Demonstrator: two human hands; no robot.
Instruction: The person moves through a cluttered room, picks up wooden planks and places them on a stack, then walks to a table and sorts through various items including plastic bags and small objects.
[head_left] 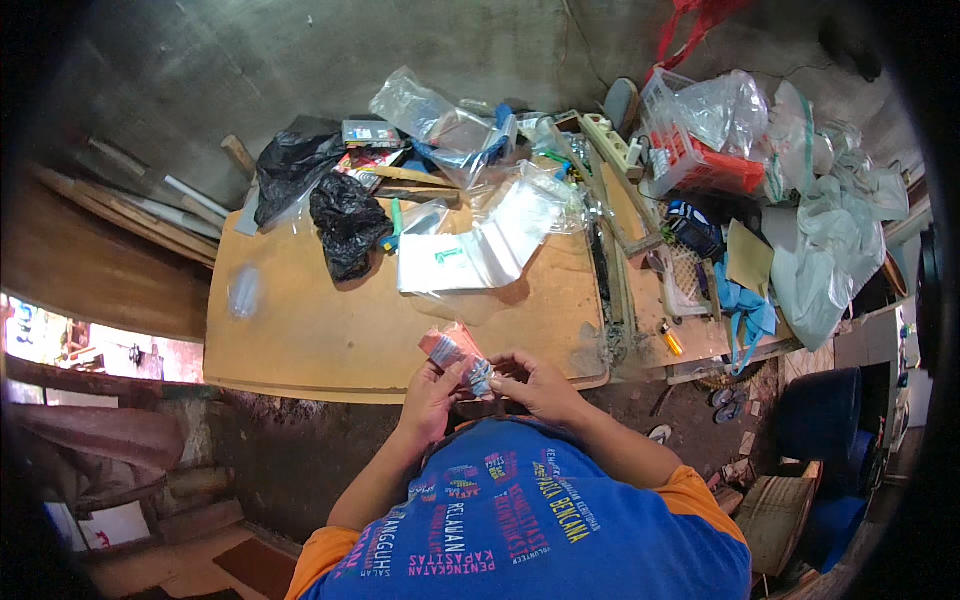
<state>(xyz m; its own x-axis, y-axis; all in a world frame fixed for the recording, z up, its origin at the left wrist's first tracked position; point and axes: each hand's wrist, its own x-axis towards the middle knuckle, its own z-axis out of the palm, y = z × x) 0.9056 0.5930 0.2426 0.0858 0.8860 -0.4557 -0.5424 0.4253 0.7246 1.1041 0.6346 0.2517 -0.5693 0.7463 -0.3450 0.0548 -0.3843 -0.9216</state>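
Note:
Between my two hands, in front of my body near the table's front edge, is a small crumpled packet (457, 350), orange-pink and white with a bluish printed end. The fingers of my left hand (432, 397) are closed round its left side. With thumb and fingers pinched, my right hand (537, 388) grips its lower right end. Beyond them, a stack of white plastic bags (465, 262) lies on the wooden table (310, 330). What the packet holds inside is hidden.
Black plastic bags (345, 220) and clear plastic bags (430, 110) are heaped at the table's back. A red and white crate (700, 150) full of bags stands at the back right. An orange lighter (671, 340) lies on the right-hand surface, near a blue cloth (745, 310).

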